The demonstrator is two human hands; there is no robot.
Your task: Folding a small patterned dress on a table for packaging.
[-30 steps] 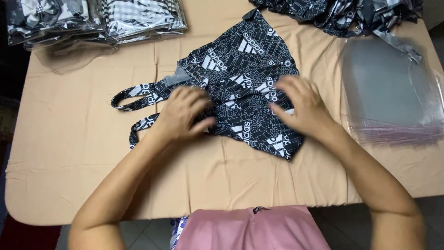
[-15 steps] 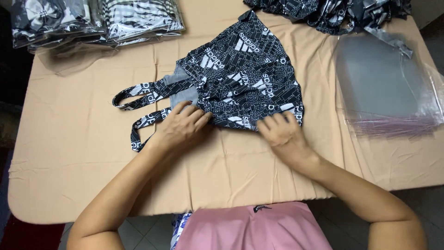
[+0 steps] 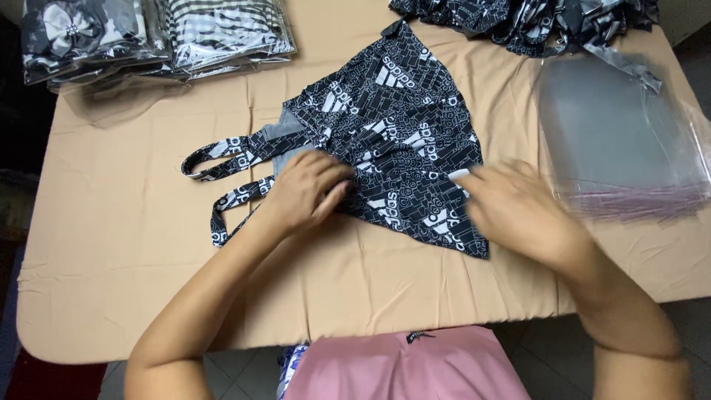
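We press our left hand point(image 3: 311, 194) flat on the near edge of a black-and-white patterned strappy top point(image 3: 392, 141) spread on the beige-covered table point(image 3: 111, 244). Our right hand point(image 3: 518, 207), blurred, lies open over the garment's lower right corner. The straps point(image 3: 222, 159) trail to the left. A stack of clear plastic bags point(image 3: 622, 141) sits to the right, bagged garments point(image 3: 148, 33) at far left, and a pile of loose patterned tops point(image 3: 533, 18) at the far edge.

Garment point(image 3: 392, 126) mid-table point(image 3: 111, 244) (clear bags point(image 3: 615, 126) right, packed stacks point(image 3: 155, 30) behind-left)
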